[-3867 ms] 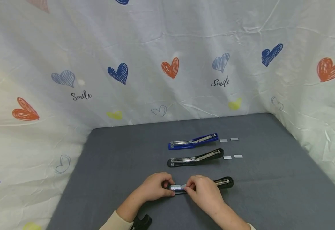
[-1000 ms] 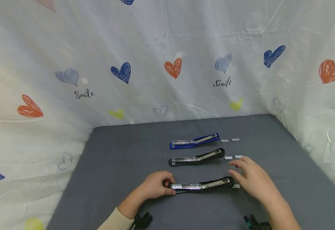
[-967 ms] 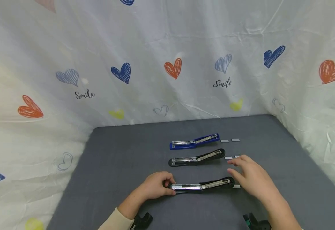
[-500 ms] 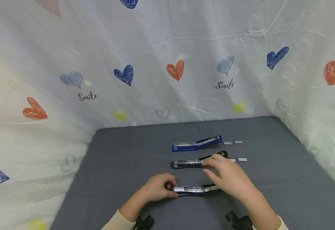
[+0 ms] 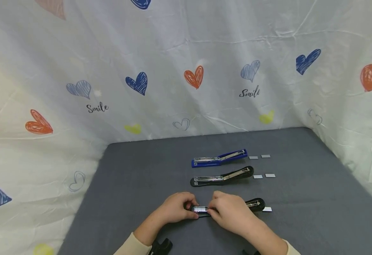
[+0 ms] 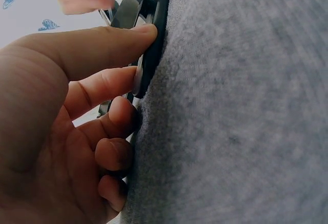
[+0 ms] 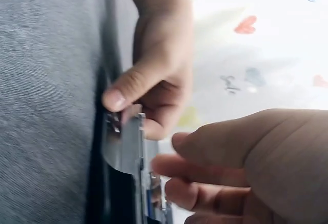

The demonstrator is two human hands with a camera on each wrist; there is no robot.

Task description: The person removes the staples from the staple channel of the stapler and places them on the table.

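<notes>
The nearest stapler, a black one (image 5: 257, 204), lies unfolded with its silver magazine showing. My left hand (image 5: 175, 208) pinches its front end between thumb and fingers; the left wrist view shows the thumb pressed on the dark base (image 6: 161, 29). Over the middle of this stapler hangs my right hand (image 5: 232, 214), its fingertips at the magazine. In the right wrist view the right thumb and fingers are bent and apart, beside the metal magazine (image 7: 129, 142), with nothing visible between them. Whether they touch it I cannot tell. A staple strip (image 5: 267, 209) lies at the stapler's right end.
Behind stand a second unfolded black stapler (image 5: 222, 177) and an unfolded blue stapler (image 5: 219, 158). Two staple strips lie right of each, such as one strip (image 5: 270, 175) and another (image 5: 265, 156). A white curtain (image 5: 160, 106) with hearts backs the grey tabletop (image 5: 316, 198).
My right hand has come left and down from beside the stapler's right end to its magazine, uncovering the strip there. The left hand keeps its hold on the front end.
</notes>
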